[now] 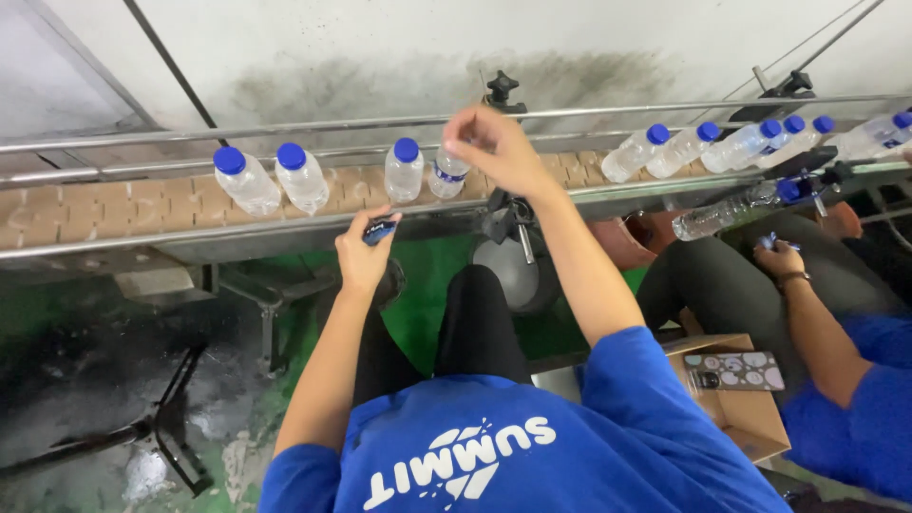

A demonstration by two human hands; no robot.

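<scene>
My right hand [496, 147] reaches over the conveyor belt [114, 204] and closes on the top of a clear plastic bottle [446, 176] standing on it. My left hand [366, 252] hovers just below the belt's front rail, holding a small dark blue item [379, 230], a cap or label. Three blue-capped bottles stand to the left on the belt: one [404, 171] beside the gripped bottle, two more [302, 178] [244, 180] farther left.
Several capped bottles [684, 147] crowd the belt at the right. A co-worker's hand [781, 256] works there near a lying bottle [727, 214]. A cardboard box [746, 418] with a phone [736, 370] on it sits at my right. Wet floor lies below left.
</scene>
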